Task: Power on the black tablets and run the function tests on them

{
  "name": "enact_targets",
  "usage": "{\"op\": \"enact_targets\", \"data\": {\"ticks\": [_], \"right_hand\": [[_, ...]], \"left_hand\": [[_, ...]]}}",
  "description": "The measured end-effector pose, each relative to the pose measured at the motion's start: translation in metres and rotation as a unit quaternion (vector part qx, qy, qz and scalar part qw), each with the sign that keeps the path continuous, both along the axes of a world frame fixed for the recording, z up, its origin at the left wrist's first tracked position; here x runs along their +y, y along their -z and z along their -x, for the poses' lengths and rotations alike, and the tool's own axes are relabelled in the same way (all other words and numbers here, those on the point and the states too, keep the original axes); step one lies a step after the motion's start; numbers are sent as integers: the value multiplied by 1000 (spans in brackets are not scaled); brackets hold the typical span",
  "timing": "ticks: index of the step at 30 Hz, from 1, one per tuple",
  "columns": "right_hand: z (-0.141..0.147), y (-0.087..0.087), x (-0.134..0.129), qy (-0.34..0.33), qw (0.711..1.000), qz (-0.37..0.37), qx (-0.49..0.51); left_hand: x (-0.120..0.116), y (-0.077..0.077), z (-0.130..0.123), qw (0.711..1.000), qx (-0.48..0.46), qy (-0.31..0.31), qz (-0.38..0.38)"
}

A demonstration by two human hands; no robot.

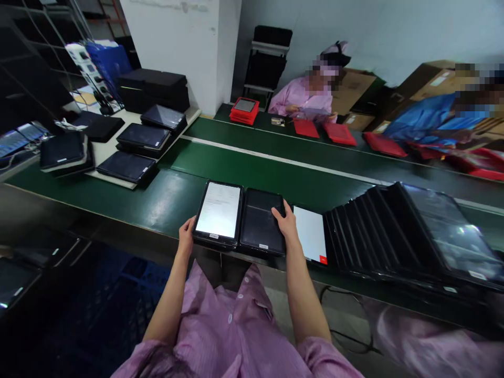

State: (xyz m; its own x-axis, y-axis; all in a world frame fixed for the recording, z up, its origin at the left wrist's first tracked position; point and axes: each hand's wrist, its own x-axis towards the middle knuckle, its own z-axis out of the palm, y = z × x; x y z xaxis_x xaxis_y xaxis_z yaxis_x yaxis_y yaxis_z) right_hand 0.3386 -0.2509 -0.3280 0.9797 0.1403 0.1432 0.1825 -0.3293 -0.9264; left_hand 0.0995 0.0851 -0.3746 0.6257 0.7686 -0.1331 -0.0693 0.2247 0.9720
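Two black-framed tablets lie side by side on the bench before me. The left tablet (218, 210) has a lit white screen with faint lines of text, too small to read. My left hand (186, 236) is closed on its left edge, fingers partly hidden. Dark-screened, the right tablet (262, 220) bears a small white label at its near edge. Around its right edge my right hand (286, 224) is closed, thumb on top of the glass. Just right of that hand sits another tablet (310, 233) with a blank white screen and a red corner mark.
A long leaning row of tablets (366, 231) fills the bench (173, 194) on the right. Stacked tablets (128, 166) stand on a pale board at left. Across the bench, a person in pink (307, 97) and one in blue sit behind red sleeves (339, 133).
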Motion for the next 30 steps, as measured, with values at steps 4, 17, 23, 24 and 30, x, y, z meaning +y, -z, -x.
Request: {"op": "enact_targets", "data": {"ticks": [4,17,23,24,30], "right_hand": [[4,-6,3,7,1000,8,7],[91,-7,-17,8,992,-55,113],[99,-10,-21,-26,991,-58,121],[99,-10,-23,-30,991,-54,121],[109,-11,-41,-69,995,-17,66]], "left_hand": [[-1,-17,1,1000,-24,-19,-3],[30,-73,-51,995,21,91,-29],[25,-83,-41,992,53,106,-40],[24,-85,-39,992,57,104,-45],[17,-83,-26,994,56,79,-46]]}}
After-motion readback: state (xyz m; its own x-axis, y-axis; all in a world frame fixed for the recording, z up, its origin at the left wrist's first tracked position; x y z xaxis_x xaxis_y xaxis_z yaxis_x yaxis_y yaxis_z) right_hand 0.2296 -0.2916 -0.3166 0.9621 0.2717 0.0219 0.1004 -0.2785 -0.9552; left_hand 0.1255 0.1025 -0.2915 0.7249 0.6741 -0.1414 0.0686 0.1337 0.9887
